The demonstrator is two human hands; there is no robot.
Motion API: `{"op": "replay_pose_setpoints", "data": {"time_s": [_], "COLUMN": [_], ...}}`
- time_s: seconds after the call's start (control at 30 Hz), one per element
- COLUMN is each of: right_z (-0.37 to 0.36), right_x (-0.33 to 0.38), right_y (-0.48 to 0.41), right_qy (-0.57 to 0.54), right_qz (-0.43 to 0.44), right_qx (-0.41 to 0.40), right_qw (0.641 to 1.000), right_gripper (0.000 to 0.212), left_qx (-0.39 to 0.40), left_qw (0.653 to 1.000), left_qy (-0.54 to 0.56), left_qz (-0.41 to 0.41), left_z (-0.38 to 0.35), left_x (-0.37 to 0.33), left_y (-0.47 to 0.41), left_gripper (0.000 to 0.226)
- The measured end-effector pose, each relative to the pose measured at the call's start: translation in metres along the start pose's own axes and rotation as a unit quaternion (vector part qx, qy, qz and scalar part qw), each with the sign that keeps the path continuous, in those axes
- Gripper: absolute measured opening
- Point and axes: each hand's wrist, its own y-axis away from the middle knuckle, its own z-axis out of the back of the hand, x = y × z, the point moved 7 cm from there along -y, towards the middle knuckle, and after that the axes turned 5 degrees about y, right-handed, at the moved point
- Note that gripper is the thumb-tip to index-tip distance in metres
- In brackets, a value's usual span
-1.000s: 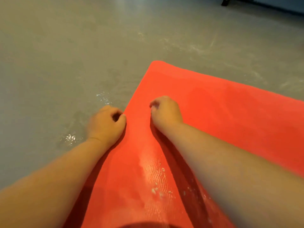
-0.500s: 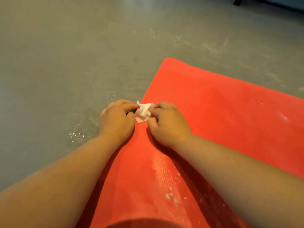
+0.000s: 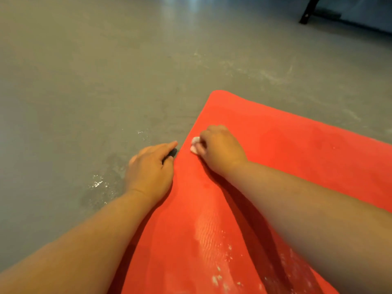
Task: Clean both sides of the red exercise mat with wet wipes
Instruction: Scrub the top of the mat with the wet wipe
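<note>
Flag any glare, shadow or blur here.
Head view: glare glints on the wet floor patch and the near end of the red mat; the right forearm shadows the mat; near forearms look soft; a pale reflection streaks the far floor.

Red mat [image 3: 297, 166] flat on floor [image 3: 106, 81], wet sheen, white crumbs. Bunched white wipe [image 3: 194, 145] on its left edge, in my right hand [image 3: 220, 149].
</note>
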Motion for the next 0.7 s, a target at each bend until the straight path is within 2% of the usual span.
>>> {"op": "replay_pose_setpoints", "data": {"time_s": [0.07,0.13,0.17,0.2,0.3,0.37,0.4,0.43,0.47,0.53,0.57,0.6,0.63,0.7], "right_z": [0.003,0.001,-0.005,-0.013,-0.021,-0.014,-0.012,-0.013,-0.015,-0.014,-0.015,-0.017,-0.019,-0.022], "right_x": [-0.058,-0.103,-0.107,-0.094,-0.021,-0.004,-0.016,-0.039,-0.073,-0.136,-0.144,-0.135,-0.114,-0.056], "right_y": [-0.02,-0.028,-0.03,-0.032,-0.022,-0.015,-0.018,-0.024,-0.028,-0.025,-0.023,-0.026,-0.03,-0.032], "right_qy": [0.073,0.07,0.038,-0.001,-0.099,-0.088,-0.073,-0.053,-0.039,-0.03,-0.031,-0.034,-0.043,-0.099], "right_qz": [-0.122,-0.223,-0.24,-0.217,-0.043,0.061,0.057,0.009,-0.076,-0.253,-0.288,-0.278,-0.23,-0.079], "right_qx": [0.022,0.028,0.026,0.016,-0.02,-0.005,0.003,0.015,0.032,0.049,0.05,0.048,0.033,0.007], "right_qw": [0.99,0.972,0.97,0.976,0.994,0.994,0.996,0.998,0.996,0.966,0.956,0.959,0.972,0.992], "right_gripper": [0.025,0.027,0.027,0.026,0.019,0.024,0.025,0.025,0.023,0.02,0.021,0.023,0.025,0.026], "left_qx": [0.003,0.003,0.004,0.007,0.017,0.023,0.024,0.022,0.017,0.006,0.003,0.005,0.013,0.032], "left_qw": [1.0,1.0,1.0,0.999,0.997,0.995,0.994,0.993,0.992,0.988,0.986,0.985,0.985,0.988], "left_qy": [-0.015,-0.024,-0.03,-0.038,-0.075,-0.096,-0.107,-0.116,-0.126,-0.146,-0.152,-0.153,-0.149,-0.131], "left_qz": [-0.001,0.002,0.0,-0.002,-0.004,-0.008,-0.009,-0.013,-0.023,-0.052,-0.068,-0.081,-0.087,-0.078], "left_z": [-0.001,-0.001,-0.001,-0.002,-0.003,-0.005,-0.005,-0.006,-0.007,-0.01,-0.012,-0.014,-0.016,-0.017], "left_x": [-0.001,-0.004,-0.004,-0.006,-0.008,-0.008,-0.008,-0.009,-0.01,-0.016,-0.019,-0.02,-0.022,-0.024], "left_y": [0.002,0.001,0.001,0.001,0.001,0.0,0.0,-0.001,-0.001,-0.003,-0.005,-0.008,-0.01,-0.016], "left_gripper": [0.054,0.053,0.05,0.046,0.043,0.045,0.045,0.045,0.044,0.041,0.04,0.04,0.039,0.034]}}
